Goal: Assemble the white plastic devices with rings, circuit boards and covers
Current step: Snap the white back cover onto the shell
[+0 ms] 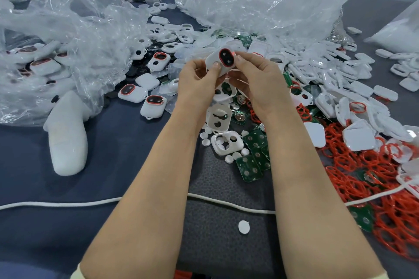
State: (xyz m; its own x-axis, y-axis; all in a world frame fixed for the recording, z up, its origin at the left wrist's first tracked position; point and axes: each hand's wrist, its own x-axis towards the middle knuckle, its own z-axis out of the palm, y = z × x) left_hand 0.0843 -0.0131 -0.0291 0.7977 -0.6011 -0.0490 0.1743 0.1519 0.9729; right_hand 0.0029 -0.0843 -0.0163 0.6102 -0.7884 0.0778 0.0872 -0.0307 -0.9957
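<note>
Holding 1 white device point(223, 61) above the bench point(113, 165), red-ringed face toward me for checking. My left grip point(199, 81) and right grip point(256, 79) each pinch a side, thumbs on its edges, likely pressing it closed.

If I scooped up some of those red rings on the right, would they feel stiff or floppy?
Probably floppy: the red rings lie bent into uneven loops rather than holding one shape. They likely snag, since they overlap in a tangled heap. They look thin, so probably very light.
</note>
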